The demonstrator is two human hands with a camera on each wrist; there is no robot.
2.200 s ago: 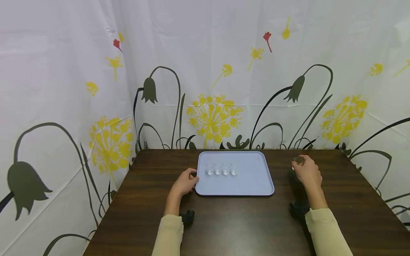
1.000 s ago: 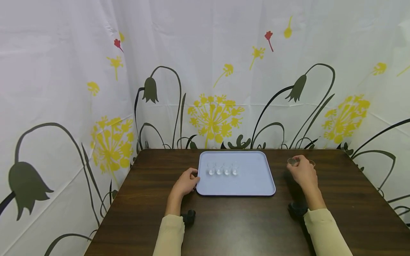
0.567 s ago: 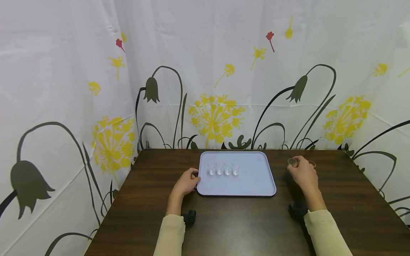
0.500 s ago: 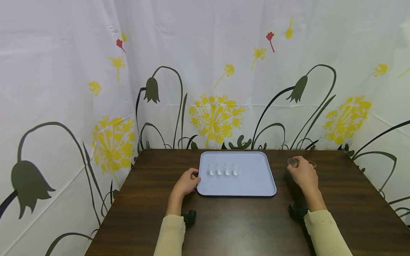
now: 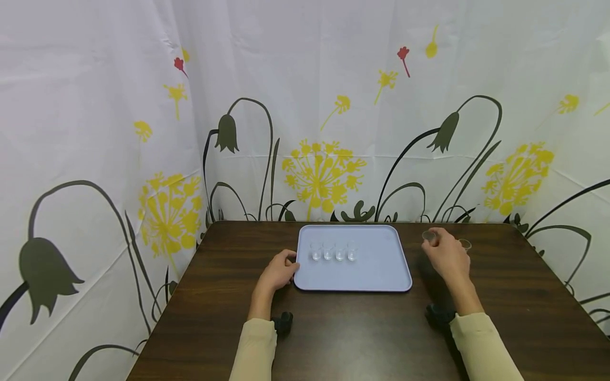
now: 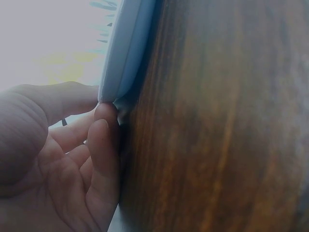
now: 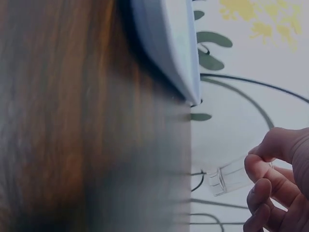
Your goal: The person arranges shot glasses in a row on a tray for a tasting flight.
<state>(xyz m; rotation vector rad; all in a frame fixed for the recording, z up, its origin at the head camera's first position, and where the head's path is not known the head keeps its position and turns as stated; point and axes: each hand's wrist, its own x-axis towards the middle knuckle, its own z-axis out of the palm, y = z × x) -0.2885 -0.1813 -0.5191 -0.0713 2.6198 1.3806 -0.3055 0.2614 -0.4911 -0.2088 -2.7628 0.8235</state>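
My left hand pinches the left rim of a pale blue tray, thumb on top and fingertips under it, as the left wrist view shows. On the tray several small clear shot glasses stand upright in a row. To the right of the tray my right hand pinches another clear shot glass between thumb and fingers. In the right wrist view that shot glass shows above the table with its thick base pointing away from the fingers. Just behind the right hand is one more clear glass, partly hidden.
The dark wooden table extends on both sides of the tray. A white curtain with flower prints hangs behind the table's far edge. Black wrist cameras sit by both wrists, below pale yellow sleeves.
My right hand has shifted left toward the tray and risen a little with its shot glass, revealing the glass behind it. The left hand stays at the tray's rim.
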